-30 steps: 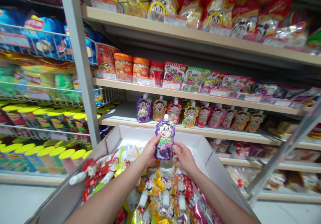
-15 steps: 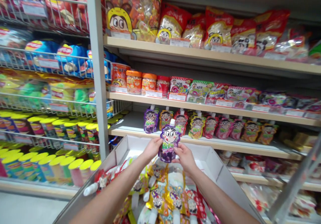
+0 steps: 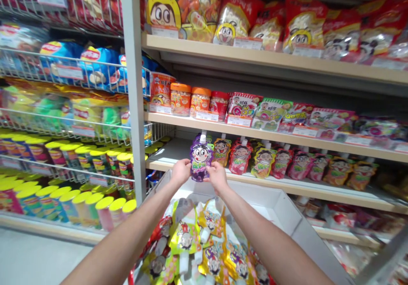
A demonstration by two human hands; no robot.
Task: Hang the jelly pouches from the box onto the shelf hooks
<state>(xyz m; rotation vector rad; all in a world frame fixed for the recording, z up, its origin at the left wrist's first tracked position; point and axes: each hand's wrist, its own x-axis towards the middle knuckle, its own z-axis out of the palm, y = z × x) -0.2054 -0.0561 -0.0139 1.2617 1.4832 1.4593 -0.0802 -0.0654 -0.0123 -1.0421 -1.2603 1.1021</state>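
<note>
A purple spouted drink pouch (image 3: 200, 158) with a cartoon face stands upright between both my hands, at the left end of the pouch row (image 3: 280, 163) on the middle shelf (image 3: 287, 185). My left hand (image 3: 180, 172) grips its left lower edge. My right hand (image 3: 216, 177) pinches its right lower edge. Another purple pouch seems to sit just behind it, mostly hidden. Below my forearms a white cardboard box (image 3: 288, 217) holds several loose pouches (image 3: 204, 242) in yellow, red and purple.
Orange-lidded jars (image 3: 190, 100) and candy packs line the shelf above. Big red snack bags (image 3: 306, 23) fill the top shelf. A grey upright post (image 3: 135, 89) divides off wire racks of chip bags and yellow-lidded cans (image 3: 79, 161) at left. A metal ladder leg (image 3: 382, 261) shows lower right.
Both hands carried the purple pouch up and forward from over the box to the left end of the shelf row. The view swung up and right.
</note>
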